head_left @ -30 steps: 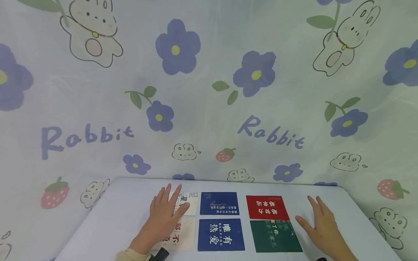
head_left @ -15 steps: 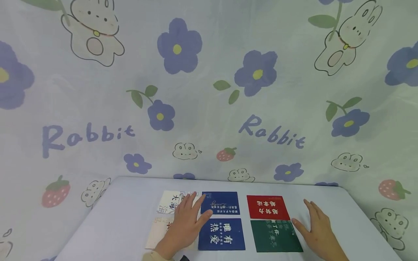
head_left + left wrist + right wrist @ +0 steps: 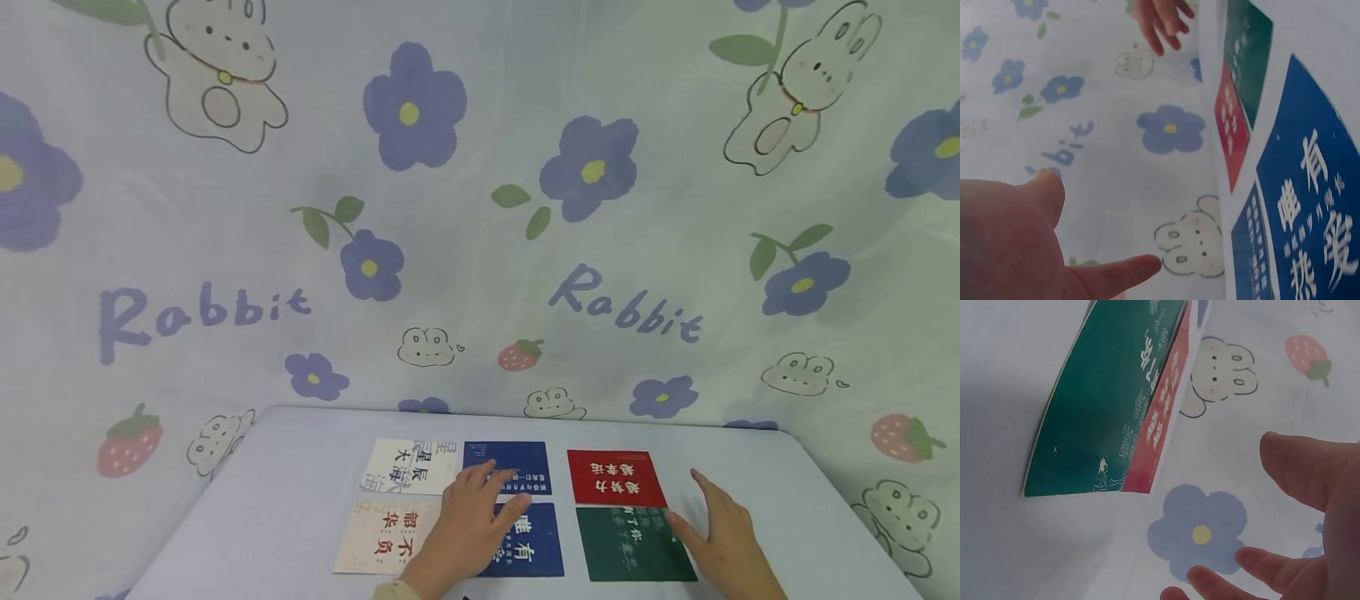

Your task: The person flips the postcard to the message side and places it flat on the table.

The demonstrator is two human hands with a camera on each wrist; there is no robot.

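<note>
My left hand [image 3: 468,527] hovers over the two blue cards with its fingers spread and holds nothing. It hides part of the lower blue card [image 3: 538,546] and the near edge of the upper blue card [image 3: 525,457]. Right of the green card [image 3: 633,546], my right hand [image 3: 722,533] is held with thumb and fingers apart, also holding nothing. The red card [image 3: 617,477] lies just beyond the green one, their edges meeting or slightly overlapping. On the left lie a white card [image 3: 390,458] and a cream card [image 3: 363,533], both printed with characters.
The cards lie in two rows on a white table [image 3: 255,517]. Behind the table hangs a pale cloth [image 3: 480,275] printed with rabbits, purple flowers and strawberries.
My left hand has moved right, from over the white and cream cards to over the blue ones. My right hand has shifted slightly left and nearer to me. The cards have stayed put.
</note>
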